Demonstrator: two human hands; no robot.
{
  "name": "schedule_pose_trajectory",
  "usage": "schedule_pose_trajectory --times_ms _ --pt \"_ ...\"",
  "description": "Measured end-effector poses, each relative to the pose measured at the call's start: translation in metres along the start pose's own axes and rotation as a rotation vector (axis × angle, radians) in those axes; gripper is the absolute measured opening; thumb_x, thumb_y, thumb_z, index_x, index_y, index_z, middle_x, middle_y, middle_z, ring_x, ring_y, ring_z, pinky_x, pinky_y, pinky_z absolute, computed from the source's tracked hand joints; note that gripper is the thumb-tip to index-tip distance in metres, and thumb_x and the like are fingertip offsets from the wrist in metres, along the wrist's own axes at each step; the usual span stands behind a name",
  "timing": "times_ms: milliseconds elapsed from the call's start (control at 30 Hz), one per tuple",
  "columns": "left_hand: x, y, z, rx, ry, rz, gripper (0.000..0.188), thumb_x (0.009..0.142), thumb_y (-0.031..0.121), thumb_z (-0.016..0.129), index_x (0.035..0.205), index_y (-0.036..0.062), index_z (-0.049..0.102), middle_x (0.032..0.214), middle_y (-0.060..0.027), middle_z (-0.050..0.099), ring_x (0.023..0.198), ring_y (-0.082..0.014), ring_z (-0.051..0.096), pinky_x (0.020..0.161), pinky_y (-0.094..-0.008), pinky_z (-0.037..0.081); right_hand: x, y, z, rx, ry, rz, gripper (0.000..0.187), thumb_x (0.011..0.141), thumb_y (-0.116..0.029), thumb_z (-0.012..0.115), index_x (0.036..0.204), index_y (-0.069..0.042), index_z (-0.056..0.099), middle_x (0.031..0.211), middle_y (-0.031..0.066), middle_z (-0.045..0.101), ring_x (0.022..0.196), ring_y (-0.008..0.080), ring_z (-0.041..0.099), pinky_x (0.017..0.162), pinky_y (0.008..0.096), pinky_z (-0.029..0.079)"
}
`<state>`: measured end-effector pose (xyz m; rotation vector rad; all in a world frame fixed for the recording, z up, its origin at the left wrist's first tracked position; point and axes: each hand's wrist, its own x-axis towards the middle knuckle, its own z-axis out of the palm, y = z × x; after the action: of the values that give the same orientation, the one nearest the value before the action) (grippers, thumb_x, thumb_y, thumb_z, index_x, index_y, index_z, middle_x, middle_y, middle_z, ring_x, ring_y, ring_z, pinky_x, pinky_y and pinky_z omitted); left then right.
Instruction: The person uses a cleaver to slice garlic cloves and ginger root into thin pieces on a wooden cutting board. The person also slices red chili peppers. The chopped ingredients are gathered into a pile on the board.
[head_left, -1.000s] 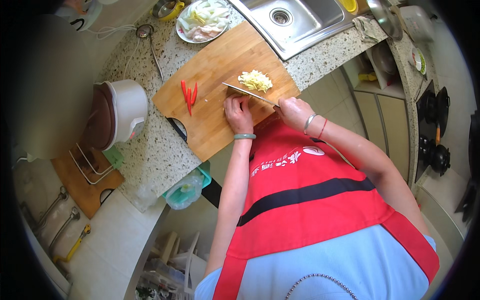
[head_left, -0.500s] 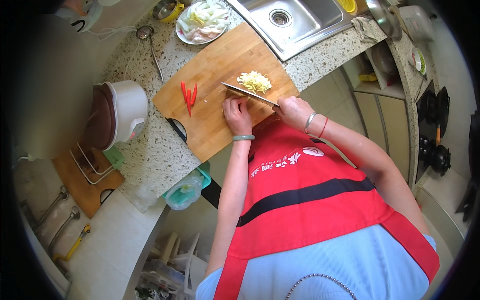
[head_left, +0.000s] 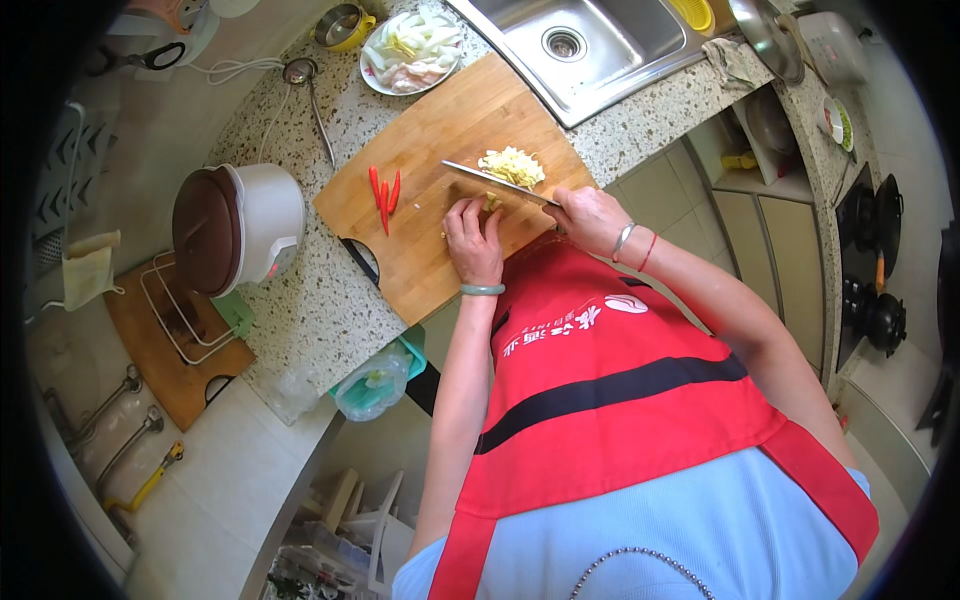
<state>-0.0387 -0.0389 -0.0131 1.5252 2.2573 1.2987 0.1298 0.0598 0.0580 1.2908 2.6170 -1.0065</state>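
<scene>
On the wooden cutting board [head_left: 440, 130], my right hand [head_left: 592, 222] grips the handle of a kitchen knife [head_left: 487, 175], its blade pointing left. Just beyond the blade lies a pile of pale yellow chopped pieces [head_left: 512, 167], which look like ginger. My left hand [head_left: 473, 242] rests on the near part of the board, fingers bent around a small yellowish ginger piece [head_left: 491, 202] beside the blade. The fingers partly hide this piece. Several red chili peppers [head_left: 384, 200] lie on the board's left side, away from both hands.
A plate [head_left: 370, 78] of pale slices stands behind the board, with a ladle [head_left: 318, 115] to its left. The steel sink [head_left: 600, 85] is at the back right. A rice cooker [head_left: 268, 215] stands left. A bagged teal bin [head_left: 375, 385] hangs below the counter edge.
My left fingers have loosened and drawn slightly back, so the ginger piece shows beside the blade. The knife stays nearly in place. A blurred shape no longer covers the rice cooker's left side.
</scene>
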Motion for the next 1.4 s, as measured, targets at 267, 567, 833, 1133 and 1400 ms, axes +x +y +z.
schedule_pose_trajectory --times_ms 267,567,833,1133,1400 --pt "0.0 -0.013 0.023 -0.001 -0.062 -0.117 0.017 0.079 0.006 0.072 0.093 0.0047 0.062 0.098 -0.0134 0.06 0.095 -0.0335 0.058 0.083 -0.0439 0.047 -0.011 0.004 0.0 0.031 0.014 -0.006 0.035 0.099 -0.033 0.05 0.086 0.0 0.052 0.072 0.0258 0.062 0.07 0.0456 0.061 0.062 0.0539 0.048" --pt "0.003 -0.011 0.027 -0.105 0.012 -0.135 0.013 0.079 0.005 0.072 0.085 0.0032 0.061 0.09 -0.0127 0.061 0.087 -0.0333 0.059 0.078 -0.0423 0.048 -0.019 0.006 0.001 -0.005 -0.004 -0.019 0.034 0.1 -0.032 0.049 0.087 -0.001 0.048 0.072 0.0265 0.062 0.069 0.0465 0.061 0.061 0.0545 0.048" --pt "0.003 -0.012 0.028 -0.14 0.041 -0.089 0.011 0.079 0.003 0.071 0.08 0.0035 0.06 0.088 -0.0119 0.061 0.086 -0.0326 0.058 0.077 -0.0417 0.048 -0.009 -0.006 -0.007 0.002 -0.115 0.124 0.034 0.099 -0.031 0.05 0.088 0.001 0.056 0.077 0.0281 0.065 0.076 0.0463 0.064 0.065 0.0526 0.051" --pt "0.005 -0.012 0.026 -0.101 0.043 -0.075 0.012 0.08 0.003 0.072 0.081 0.0029 0.061 0.086 -0.0122 0.061 0.082 -0.0314 0.059 0.074 -0.04 0.048 -0.001 -0.002 -0.002 -0.103 -0.059 0.043 0.033 0.098 -0.03 0.05 0.087 0.0 0.054 0.076 0.0259 0.065 0.073 0.044 0.065 0.064 0.0526 0.051" --pt "0.003 -0.009 0.027 -0.128 0.056 -0.111 0.012 0.08 0.004 0.071 0.08 0.0032 0.059 0.089 -0.0123 0.061 0.087 -0.0328 0.058 0.079 -0.0427 0.047 -0.015 -0.003 -0.007 -0.057 -0.05 0.062 0.035 0.099 -0.033 0.05 0.087 0.0 0.055 0.075 0.0257 0.064 0.071 0.0442 0.064 0.063 0.0531 0.051"
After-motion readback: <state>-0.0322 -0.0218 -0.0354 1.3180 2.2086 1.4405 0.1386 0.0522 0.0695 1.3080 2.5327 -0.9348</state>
